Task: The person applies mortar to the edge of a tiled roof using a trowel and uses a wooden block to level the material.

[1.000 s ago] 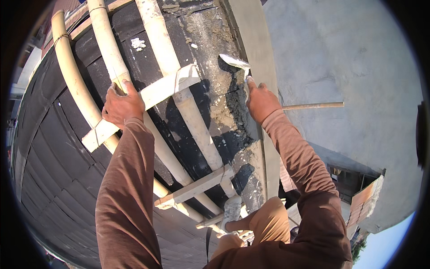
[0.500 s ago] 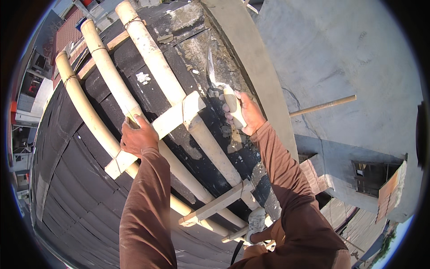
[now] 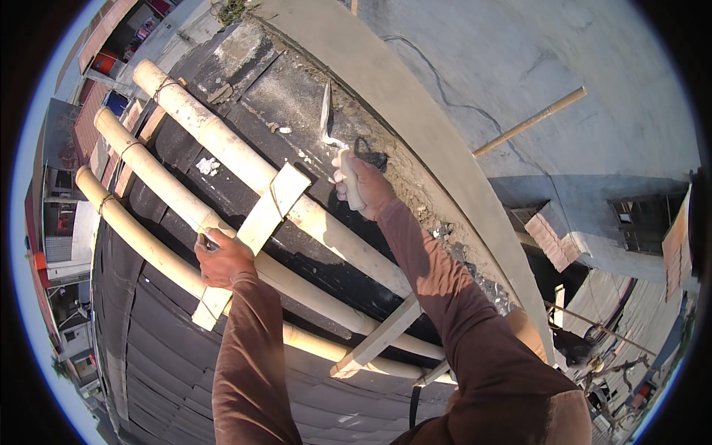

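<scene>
– Holding what in the right grip (image 3: 365,185)?
– Clasping a silver-bladed, pale-handled trowel (image 3: 325,126) right of the pale, ladder-like bamboo frame (image 3: 273,211), pointing forward; holding the frame in the farther left grip (image 3: 225,259).

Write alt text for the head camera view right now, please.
A person's right grip holds a trowel above a dark, weathered roof. The left grip rests on the middle of three bamboo poles, by a wooden crosspiece; a grey wall stands to the right.
</scene>
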The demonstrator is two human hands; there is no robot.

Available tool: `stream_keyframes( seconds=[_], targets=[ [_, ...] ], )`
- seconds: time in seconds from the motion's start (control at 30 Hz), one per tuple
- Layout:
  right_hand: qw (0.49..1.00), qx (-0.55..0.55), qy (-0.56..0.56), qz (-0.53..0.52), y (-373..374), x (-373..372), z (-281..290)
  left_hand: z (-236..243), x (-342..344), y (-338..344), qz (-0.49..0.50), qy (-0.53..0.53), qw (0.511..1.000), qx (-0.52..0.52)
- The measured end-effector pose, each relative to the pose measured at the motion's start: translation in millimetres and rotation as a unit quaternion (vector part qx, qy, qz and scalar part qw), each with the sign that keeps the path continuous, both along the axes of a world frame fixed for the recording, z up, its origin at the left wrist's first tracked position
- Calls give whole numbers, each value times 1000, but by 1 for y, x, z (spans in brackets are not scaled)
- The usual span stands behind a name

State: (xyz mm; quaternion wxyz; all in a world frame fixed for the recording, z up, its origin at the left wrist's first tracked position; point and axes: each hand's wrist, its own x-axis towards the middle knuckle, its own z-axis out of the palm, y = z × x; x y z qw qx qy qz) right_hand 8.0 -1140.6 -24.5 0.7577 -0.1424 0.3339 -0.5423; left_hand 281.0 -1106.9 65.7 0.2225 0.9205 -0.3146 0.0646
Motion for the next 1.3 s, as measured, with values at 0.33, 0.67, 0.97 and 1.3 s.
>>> stream_keyframes(
  seconds=[0.33,0.67,0.97,1.3],
  targets=[
    [988,0,152,10,49,-1,21,-2,-8,-1,-10,-14,1000,-1],
    [973,209,85,-46,230,-11,15,8,-8,3,-7,-17,1000,9],
    [972,209,104,-8,186,0,10,-10,3,1,-6,-39,999,5],
    [964,230,104,-88,221,0,26,0,-5,1,-4,-23,1000,15]
  ],
)
